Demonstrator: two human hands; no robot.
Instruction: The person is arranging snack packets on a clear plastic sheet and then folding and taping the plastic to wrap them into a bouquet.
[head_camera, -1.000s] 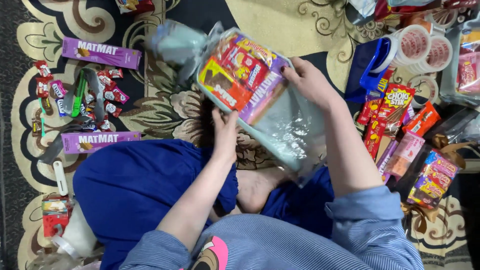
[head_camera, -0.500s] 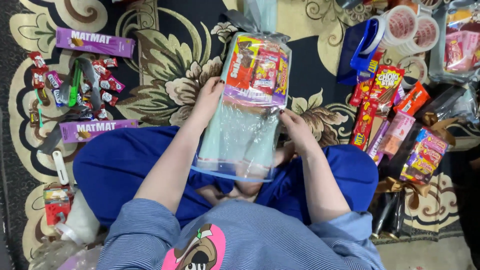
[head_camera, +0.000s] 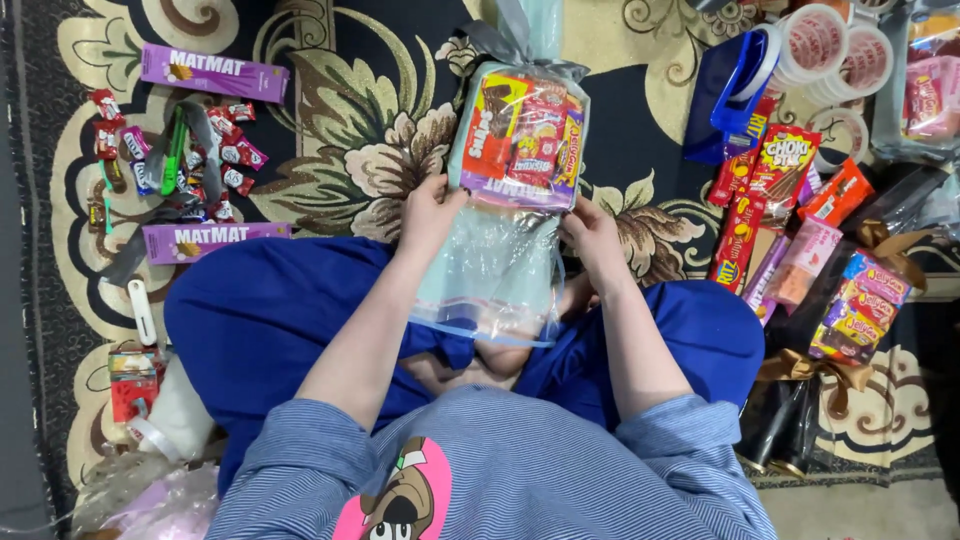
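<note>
Clear plastic bag (head_camera: 495, 270), held over the lap above the patterned carpet (head_camera: 330, 100); snack packets (head_camera: 520, 135) packed into its far end, near end empty, mouth unsealed. Left hand (head_camera: 428, 215) and right hand (head_camera: 592, 235), fingers clenched on the bag's sides. Loose sweets (head_camera: 180, 150) and purple boxes (head_camera: 213, 72) lie unpacked to the left

On the patterned carpet (head_camera: 330, 130), two purple bars (head_camera: 214, 72) and loose small candies (head_camera: 190, 160) lie left, while snack packets (head_camera: 790, 200) and tape rolls (head_camera: 840, 50) crowd the right.
</note>
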